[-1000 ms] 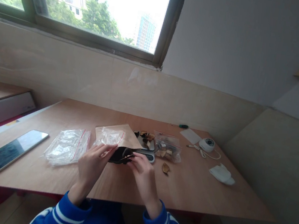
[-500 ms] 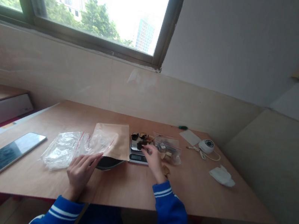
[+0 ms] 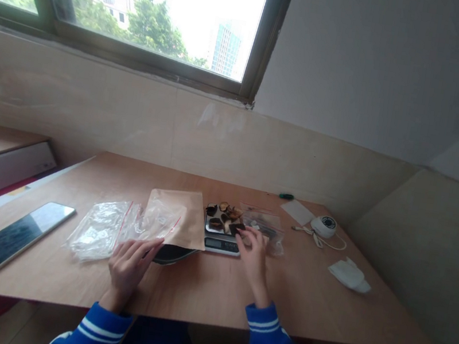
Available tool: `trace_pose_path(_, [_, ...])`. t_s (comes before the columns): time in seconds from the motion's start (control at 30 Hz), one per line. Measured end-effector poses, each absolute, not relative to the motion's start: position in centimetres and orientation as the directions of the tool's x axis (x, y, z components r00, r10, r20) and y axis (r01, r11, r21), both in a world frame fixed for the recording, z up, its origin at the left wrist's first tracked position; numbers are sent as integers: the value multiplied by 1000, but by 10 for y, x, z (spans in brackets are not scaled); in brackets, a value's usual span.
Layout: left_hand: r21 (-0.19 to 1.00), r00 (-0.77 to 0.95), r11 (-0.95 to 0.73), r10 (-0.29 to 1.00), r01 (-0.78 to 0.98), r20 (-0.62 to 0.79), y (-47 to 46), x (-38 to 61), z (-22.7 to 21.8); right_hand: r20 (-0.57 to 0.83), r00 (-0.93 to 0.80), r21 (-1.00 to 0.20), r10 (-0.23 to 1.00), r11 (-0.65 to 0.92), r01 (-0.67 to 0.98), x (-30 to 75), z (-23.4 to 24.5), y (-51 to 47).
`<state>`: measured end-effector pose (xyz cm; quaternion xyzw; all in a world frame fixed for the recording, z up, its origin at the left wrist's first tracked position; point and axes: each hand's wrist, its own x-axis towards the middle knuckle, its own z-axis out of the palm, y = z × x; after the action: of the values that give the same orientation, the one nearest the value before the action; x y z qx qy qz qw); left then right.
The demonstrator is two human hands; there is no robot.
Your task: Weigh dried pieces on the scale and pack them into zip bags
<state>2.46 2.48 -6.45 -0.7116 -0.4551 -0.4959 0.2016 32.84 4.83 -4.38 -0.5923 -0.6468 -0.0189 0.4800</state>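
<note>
My left hand (image 3: 130,265) pinches the near left corner of a brown kraft paper bag (image 3: 191,218), whose dark mouth gapes toward me. A clear zip bag (image 3: 158,220) with a red strip lies over the kraft bag, close to those fingers. Right of it stands a small digital kitchen scale (image 3: 221,246) carrying several dried mushroom pieces (image 3: 216,223), dark and tan. At the plate's right edge my right hand (image 3: 255,257) has thumb and fingers closed on a dark dried mushroom piece (image 3: 237,228). Whether that piece still touches the plate, I cannot tell.
Clear plastic bags (image 3: 101,227) and a phone on a cable (image 3: 14,237) lie at left. Behind my right hand is a filled zip bag (image 3: 268,227). Farther right are a white dome camera (image 3: 323,226), a paper sheet (image 3: 297,212), crumpled tissue (image 3: 350,274) and a green-handled screwdriver (image 3: 286,196).
My right hand has shifted from the middle of the scale to its right edge, uncovering more mushroom pieces on the plate. My left hand stays at the bag's mouth. The view has moved slightly.
</note>
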Motion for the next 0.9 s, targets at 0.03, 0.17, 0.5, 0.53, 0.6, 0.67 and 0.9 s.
trace_pose_path(0.03, [182, 78, -493, 461, 850, 884, 25, 25, -65, 643, 183, -546, 744, 278, 790, 339, -49, 42])
trace_pose_path(0.17, [248, -8, -422, 494, 872, 869, 28, 25, -67, 648, 263, -511, 715, 151, 846, 379, -79, 21])
trace_pose_path(0.5, [334, -152, -277, 519, 901, 841, 33, 27, -66, 635, 260, -392, 727, 14, 920, 400, -116, -1])
trace_pose_path(0.53, [337, -151, -283, 522, 898, 840, 34, 26, -66, 631, 261, -395, 730, 14, 918, 399, -115, -2])
trace_pose_path(0.6, [342, -145, -292, 533, 893, 833, 34, 26, -66, 626, 262, -399, 734, 13, 917, 398, -113, -3])
trace_pose_path(0.67, [349, -146, -289, 546, 892, 825, 35, 26, -66, 622, 267, -405, 736, 11, 914, 398, -111, -5])
trace_pose_path(0.9, [360, -134, -286, 588, 888, 798, 36, 26, -66, 630, 288, -429, 722, 14, 903, 399, -110, -7])
